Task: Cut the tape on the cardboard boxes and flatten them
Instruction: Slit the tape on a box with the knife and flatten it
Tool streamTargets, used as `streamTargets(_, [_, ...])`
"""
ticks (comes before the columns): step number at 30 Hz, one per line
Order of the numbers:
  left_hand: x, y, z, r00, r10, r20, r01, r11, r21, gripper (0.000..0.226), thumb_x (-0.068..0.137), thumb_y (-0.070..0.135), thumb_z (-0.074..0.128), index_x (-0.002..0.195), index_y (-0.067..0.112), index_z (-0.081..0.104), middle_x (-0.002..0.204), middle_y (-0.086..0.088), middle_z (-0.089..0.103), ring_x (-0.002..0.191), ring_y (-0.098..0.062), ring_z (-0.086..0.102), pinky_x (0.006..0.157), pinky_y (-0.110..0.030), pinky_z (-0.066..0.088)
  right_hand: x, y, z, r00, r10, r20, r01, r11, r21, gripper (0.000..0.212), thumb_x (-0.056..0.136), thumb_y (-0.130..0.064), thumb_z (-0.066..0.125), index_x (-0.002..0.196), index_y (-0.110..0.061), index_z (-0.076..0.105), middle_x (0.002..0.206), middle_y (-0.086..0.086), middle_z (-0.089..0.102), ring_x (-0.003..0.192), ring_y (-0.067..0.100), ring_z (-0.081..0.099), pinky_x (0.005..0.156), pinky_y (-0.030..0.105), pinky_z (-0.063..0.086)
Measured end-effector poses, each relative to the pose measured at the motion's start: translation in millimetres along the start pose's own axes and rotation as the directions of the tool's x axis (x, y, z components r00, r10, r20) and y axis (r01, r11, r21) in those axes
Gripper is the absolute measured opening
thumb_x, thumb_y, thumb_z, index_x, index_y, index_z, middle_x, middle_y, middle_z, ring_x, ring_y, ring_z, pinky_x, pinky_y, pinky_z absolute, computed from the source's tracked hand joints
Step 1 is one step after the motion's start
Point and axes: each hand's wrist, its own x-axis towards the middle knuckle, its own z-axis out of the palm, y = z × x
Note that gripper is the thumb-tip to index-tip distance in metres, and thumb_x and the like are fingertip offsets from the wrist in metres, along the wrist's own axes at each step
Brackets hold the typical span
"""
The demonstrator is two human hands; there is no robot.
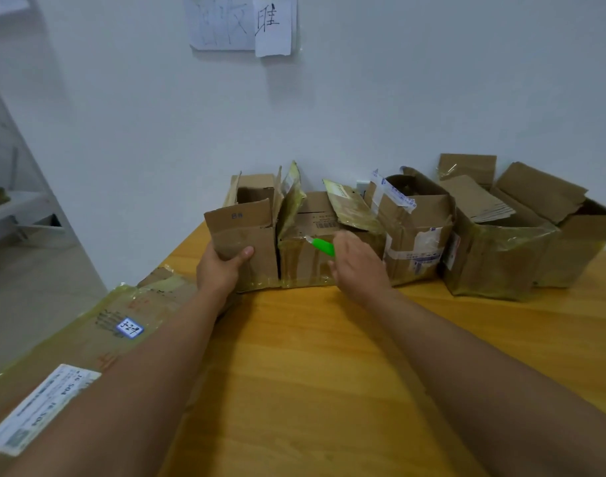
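Head view, cutting stage. A row of 5 opened cardboard boxes stands along the far edge of the tabletop [329, 356], against the wall; all are upright with flaps raised, none of them collapsed. At the left edge of the tabletop lies flattened cardboard [98, 325] bearing a blue-bordered tag and a white shipping label, partly overhanging that edge; this is judged to be the finished part of the task, roughly 1 or 2 boxes, with the 5 standing boxes left.

The left hand [222, 270] grips the near face of the leftmost box [250, 232], thumb curled onto the front panel, at the far-left corner of the tabletop. The right hand [356, 266] is closed round a green utility knife [320, 245], whose tip points at the taped front of the second box [308, 256]; whether the blade touches the tape cannot be told.

Room for moving: the near and middle tabletop is bare wood between the forearms, giving space to pull a box forward and press it flat. The boxes touch one another, so side seams are hard to reach in place. The left edge is crowded by the flattened cardboard and drops to the floor.
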Motion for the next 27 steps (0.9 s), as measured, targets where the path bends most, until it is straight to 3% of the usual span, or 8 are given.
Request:
streamTargets(2, [1,-1,-1,1.0,-0.002,0.007,0.002,1.0,-0.005,0.054,0.084,0.034,0.077,0.132,0.028,0.052,0.127,0.003,0.062,0.115,-0.02,0.056,0.093,-0.039,0.049,13,-3,1,0.999,-0.007,0.04,0.007,1.0,0.0,0.043,0.094,-0.024,0.06,0.13,-0.009,0.043,0.136,0.01,0.047,0.12,0.024,0.049,0.092,0.033,0.041])
streamTargets(4, [1,-2,-2,1.0,-0.008,0.009,0.008,1.0,-0.01,0.054,0.085,0.033,0.076,0.133,0.028,0.052,0.126,0.004,0.062,0.116,-0.02,0.056,0.093,-0.038,0.049,25,-2,3,0.996,0.009,0.092,-0.008,1.0,-0.014,0.056,0.094,-0.028,0.06,0.139,-0.007,0.035,0.147,0.013,0.039,0.126,0.026,0.046,0.101,0.036,0.039])
streamTargets(8, [5,-2,-4,0.999,-0.018,0.026,0.019,1.0,-0.013,0.052,0.086,0.032,0.074,0.133,0.029,0.051,0.122,0.007,0.06,0.118,-0.022,0.056,0.09,-0.037,0.048,39,1,8,0.986,0.084,0.141,-0.071,0.993,-0.093,0.047,0.094,-0.04,0.057,0.125,-0.012,0.035,0.116,0.011,0.061,0.1,0.029,0.058,0.081,0.039,0.038])
streamTargets(11, [8,-3,-7,0.999,-0.016,0.049,0.015,1.0,0.017,0.052,0.087,0.033,0.073,0.133,0.028,0.051,0.128,0.003,0.061,0.12,-0.024,0.055,0.092,-0.04,0.048,35,-4,6,0.992,0.051,0.114,-0.036,0.99,-0.136,0.034,0.095,-0.04,0.054,0.113,-0.016,0.037,0.103,0.005,0.063,0.092,0.027,0.058,0.072,0.037,0.029])
streamTargets(20, [-8,5,3,0.976,-0.015,0.217,0.022,0.999,-0.03,0.043,0.087,0.027,0.074,0.124,0.032,0.053,0.117,0.007,0.062,0.113,-0.02,0.057,0.097,-0.042,0.05,-4,2,-15,0.988,0.116,0.103,-0.093,0.974,-0.205,0.031,0.097,-0.037,0.049,0.116,-0.017,0.035,0.108,0.004,0.062,0.099,0.028,0.056,0.073,0.039,0.034])
streamTargets(24, [-23,15,30,0.965,-0.009,0.263,0.021,0.999,-0.042,0.04,0.088,0.025,0.073,0.122,0.029,0.052,0.116,0.006,0.061,0.107,-0.017,0.055,0.086,-0.034,0.048,-17,23,-28,0.979,0.179,0.101,-0.155,0.965,-0.21,0.033,0.096,-0.035,0.049,0.119,-0.016,0.035,0.11,0.004,0.062,0.1,0.029,0.057,0.074,0.039,0.034])
streamTargets(27, [-30,20,52,0.956,0.012,0.292,-0.011,1.0,-0.005,0.05,0.085,0.032,0.076,0.129,0.027,0.053,0.119,0.004,0.063,0.113,-0.022,0.058,0.097,-0.044,0.05,-29,41,-41,0.97,0.226,0.087,-0.204,0.957,-0.208,0.034,0.095,-0.035,0.049,0.121,-0.016,0.035,0.11,0.006,0.061,0.102,0.029,0.056,0.076,0.039,0.033])
